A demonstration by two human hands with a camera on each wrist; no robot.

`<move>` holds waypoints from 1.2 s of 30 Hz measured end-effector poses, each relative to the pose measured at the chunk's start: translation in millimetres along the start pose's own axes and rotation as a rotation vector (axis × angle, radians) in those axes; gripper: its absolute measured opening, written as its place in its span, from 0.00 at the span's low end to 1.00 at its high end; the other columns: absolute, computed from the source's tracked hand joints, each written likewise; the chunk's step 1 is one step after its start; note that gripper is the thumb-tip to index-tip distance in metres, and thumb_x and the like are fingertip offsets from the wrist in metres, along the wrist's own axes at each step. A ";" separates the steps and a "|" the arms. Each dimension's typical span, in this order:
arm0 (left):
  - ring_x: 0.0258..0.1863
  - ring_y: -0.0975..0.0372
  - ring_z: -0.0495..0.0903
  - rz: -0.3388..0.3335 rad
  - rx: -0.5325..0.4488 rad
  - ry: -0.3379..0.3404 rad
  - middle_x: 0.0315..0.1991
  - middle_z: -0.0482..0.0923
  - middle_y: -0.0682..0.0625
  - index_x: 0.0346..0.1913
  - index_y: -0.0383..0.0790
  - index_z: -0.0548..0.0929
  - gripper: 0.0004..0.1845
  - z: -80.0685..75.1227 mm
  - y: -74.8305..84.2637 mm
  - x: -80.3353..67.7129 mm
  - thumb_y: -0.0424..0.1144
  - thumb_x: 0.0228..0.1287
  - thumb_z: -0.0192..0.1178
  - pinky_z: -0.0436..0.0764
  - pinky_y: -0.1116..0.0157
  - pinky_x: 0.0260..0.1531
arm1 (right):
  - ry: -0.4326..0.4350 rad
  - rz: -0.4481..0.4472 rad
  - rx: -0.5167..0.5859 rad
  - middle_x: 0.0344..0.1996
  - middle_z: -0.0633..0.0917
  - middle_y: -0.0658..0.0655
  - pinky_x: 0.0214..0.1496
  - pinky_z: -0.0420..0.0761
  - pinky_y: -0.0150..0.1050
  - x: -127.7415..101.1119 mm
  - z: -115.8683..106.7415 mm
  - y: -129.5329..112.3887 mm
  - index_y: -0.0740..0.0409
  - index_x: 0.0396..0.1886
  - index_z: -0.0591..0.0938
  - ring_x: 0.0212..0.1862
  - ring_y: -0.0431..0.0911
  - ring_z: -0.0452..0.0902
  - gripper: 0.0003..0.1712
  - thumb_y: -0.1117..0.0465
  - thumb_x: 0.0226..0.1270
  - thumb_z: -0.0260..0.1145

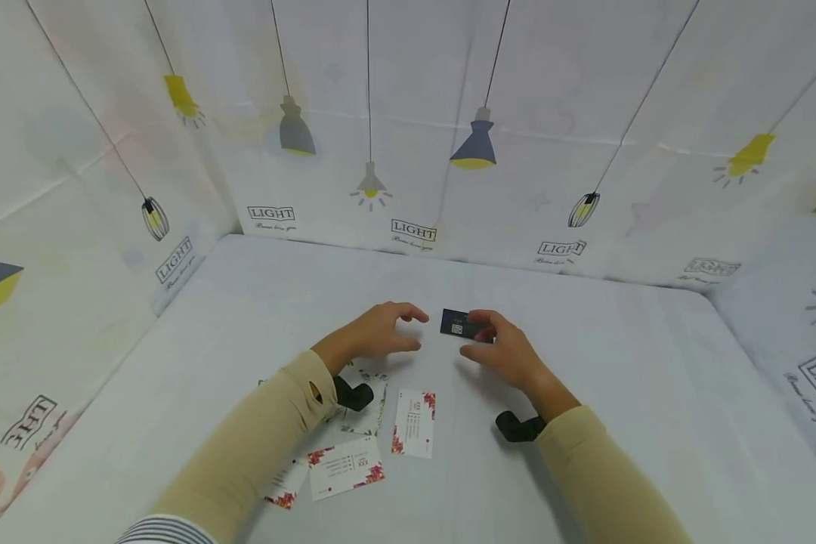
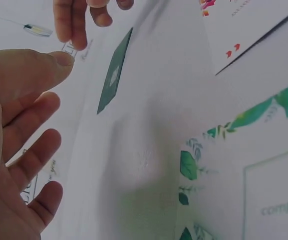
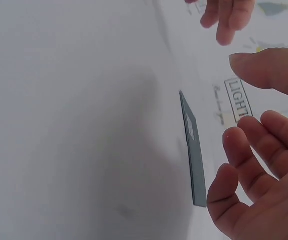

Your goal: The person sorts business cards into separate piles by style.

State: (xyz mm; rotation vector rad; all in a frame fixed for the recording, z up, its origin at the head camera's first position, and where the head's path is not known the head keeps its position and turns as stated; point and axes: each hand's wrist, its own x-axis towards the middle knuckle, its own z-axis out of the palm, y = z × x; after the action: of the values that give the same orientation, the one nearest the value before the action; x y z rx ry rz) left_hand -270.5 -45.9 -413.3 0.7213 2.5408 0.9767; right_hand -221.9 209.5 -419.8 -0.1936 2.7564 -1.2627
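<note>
A dark card (image 1: 454,323) with a small white square code lies on the white table, its right part overlapped by the fingers of my right hand (image 1: 510,357) in the head view. Those fingers are loosely bent with a gap to the thumb, and nothing is between them. To the left of the card hovers my left hand (image 1: 378,332), thumb and fingers spread apart and holding nothing. The right wrist view shows the same card (image 3: 193,150) almost edge-on beside my right fingertips. From the left wrist, the card (image 2: 115,72) appears beyond my thumb.
Nearer me lie white cards with red leaf corners: one upright (image 1: 413,425), one slanted (image 1: 346,468) and one (image 1: 289,483) partly under the left sleeve. A green-leaf bordered card (image 1: 374,397) is half hidden by the left forearm. Lamp-printed fabric (image 1: 408,189) walls the table's back and sides.
</note>
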 end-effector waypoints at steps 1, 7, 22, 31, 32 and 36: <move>0.64 0.54 0.69 0.012 0.005 -0.008 0.63 0.74 0.46 0.64 0.49 0.78 0.26 -0.7 -0.1 -3.0 0.44 0.64 0.68 0.69 0.51 0.62 | -0.001 -0.006 0.012 0.55 0.79 0.61 0.51 0.73 0.49 -3.1 1.9 -0.5 0.57 0.69 0.70 0.53 0.54 0.73 0.36 0.55 0.63 0.71; 0.64 0.54 0.69 0.044 0.013 -0.044 0.62 0.74 0.48 0.64 0.48 0.79 0.25 -4.7 -4.7 -25.3 0.43 0.64 0.68 0.69 0.51 0.62 | -0.019 -0.079 0.048 0.62 0.77 0.59 0.45 0.76 0.45 -18.7 13.9 -5.7 0.59 0.68 0.71 0.54 0.52 0.74 0.36 0.58 0.62 0.73; 0.60 0.57 0.71 0.035 0.026 -0.134 0.59 0.75 0.54 0.59 0.52 0.81 0.22 8.8 -12.8 -57.6 0.43 0.61 0.70 0.68 0.52 0.62 | -0.120 -0.108 0.019 0.60 0.79 0.53 0.43 0.80 0.40 -43.8 39.6 -26.0 0.56 0.67 0.74 0.52 0.49 0.75 0.39 0.56 0.56 0.77; 0.55 0.61 0.73 0.044 0.017 -0.178 0.55 0.77 0.59 0.58 0.53 0.82 0.22 20.1 -7.5 -60.3 0.45 0.60 0.71 0.70 0.56 0.58 | -0.200 -0.132 -0.004 0.56 0.80 0.52 0.49 0.79 0.43 -60.1 48.2 -30.2 0.57 0.65 0.75 0.50 0.47 0.74 0.39 0.56 0.54 0.79; 0.54 0.62 0.73 0.047 0.018 -0.180 0.54 0.78 0.59 0.58 0.52 0.82 0.23 20.9 -6.7 -60.6 0.45 0.60 0.71 0.71 0.56 0.57 | -0.209 -0.137 -0.009 0.55 0.80 0.51 0.51 0.78 0.44 -62.0 49.0 -30.6 0.56 0.65 0.75 0.50 0.47 0.74 0.39 0.56 0.54 0.79; 0.51 0.64 0.74 0.071 0.042 -0.190 0.52 0.79 0.62 0.58 0.51 0.82 0.23 24.1 -5.7 -61.5 0.45 0.59 0.71 0.72 0.59 0.56 | -0.250 -0.151 -0.034 0.50 0.79 0.50 0.56 0.75 0.49 -68.9 52.7 -30.3 0.54 0.66 0.74 0.49 0.46 0.73 0.41 0.55 0.53 0.80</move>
State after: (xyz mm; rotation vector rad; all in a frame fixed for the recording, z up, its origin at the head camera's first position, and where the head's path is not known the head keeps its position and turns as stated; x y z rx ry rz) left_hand -210.9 -71.3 -427.3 0.8780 2.3919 0.8360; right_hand -144.0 161.4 -428.2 -0.5335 2.5897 -1.1355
